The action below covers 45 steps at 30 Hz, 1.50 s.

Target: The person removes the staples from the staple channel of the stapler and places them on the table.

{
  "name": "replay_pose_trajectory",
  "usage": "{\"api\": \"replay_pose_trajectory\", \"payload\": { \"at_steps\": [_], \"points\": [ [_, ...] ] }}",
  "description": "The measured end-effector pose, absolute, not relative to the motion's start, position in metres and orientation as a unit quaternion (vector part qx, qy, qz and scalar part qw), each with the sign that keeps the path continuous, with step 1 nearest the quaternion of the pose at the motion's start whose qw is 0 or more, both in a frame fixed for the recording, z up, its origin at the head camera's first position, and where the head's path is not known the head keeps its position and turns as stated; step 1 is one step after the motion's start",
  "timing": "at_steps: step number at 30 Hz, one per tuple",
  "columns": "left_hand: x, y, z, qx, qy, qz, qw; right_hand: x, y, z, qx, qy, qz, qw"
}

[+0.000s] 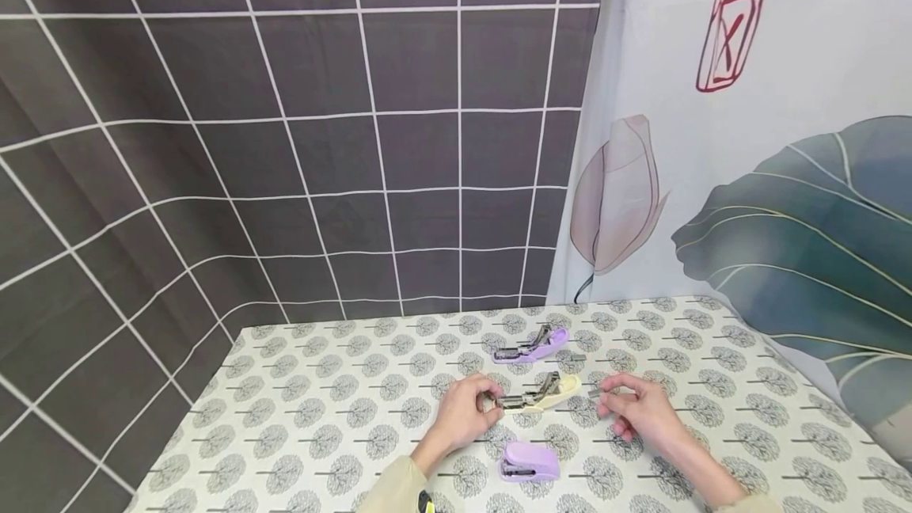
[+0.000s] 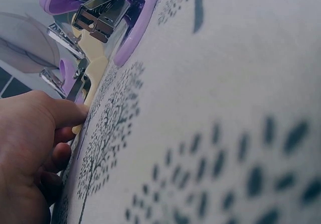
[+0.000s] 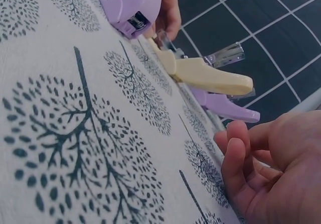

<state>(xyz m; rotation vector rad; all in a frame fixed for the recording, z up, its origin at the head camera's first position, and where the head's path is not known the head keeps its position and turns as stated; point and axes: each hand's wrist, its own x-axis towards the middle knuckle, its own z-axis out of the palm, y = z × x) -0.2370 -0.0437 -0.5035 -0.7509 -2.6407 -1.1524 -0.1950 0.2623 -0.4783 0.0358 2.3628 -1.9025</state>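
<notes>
A cream-yellow stapler (image 1: 561,393) lies folded open on the table, its metal parts showing. My left hand (image 1: 459,412) pinches its left end between thumb and fingers. Off its right end, my right hand (image 1: 641,410) holds a small grey strip of staples (image 1: 594,393) between thumb and forefinger. The right wrist view shows the curled fingers (image 3: 235,156) of that hand, with the strip hidden. Behind the yellow stapler lies an open purple stapler (image 1: 547,347). A closed purple stapler (image 1: 536,461) stands in front, nearer to me.
Another grey staple strip (image 1: 575,358) lies beside the open purple stapler. The tablecloth (image 1: 321,418) has a tree print. A dark checked curtain (image 1: 321,157) hangs behind the table, and a white printed curtain (image 1: 663,46) hangs at the right.
</notes>
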Motion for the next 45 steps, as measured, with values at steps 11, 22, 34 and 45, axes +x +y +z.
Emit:
{"api": "replay_pose_trajectory", "payload": {
  "at_steps": [11, 22, 34, 45],
  "points": [
    [-0.2364, -0.0437, -0.5048, -0.251, -0.885, -0.384, 0.080, -0.1944, 0.2603, -0.4833, 0.001, 0.812, -0.581, 0.052],
    [-0.2378, -0.0451, -0.5064, -0.246, -0.886, -0.386, 0.078, -0.1965, 0.2575, -0.4833, -0.001, 0.830, -0.555, 0.055],
    [-0.2365, -0.0446, -0.5062, -0.251, -0.883, -0.388, 0.082, -0.1964, 0.2558, -0.4817, -0.011, 0.853, -0.520, 0.043],
    [-0.2380, -0.0440, -0.5054, -0.251, -0.884, -0.387, 0.080, -0.1969, 0.2535, -0.4792, -0.012, 0.872, -0.488, 0.034]
  ]
}}
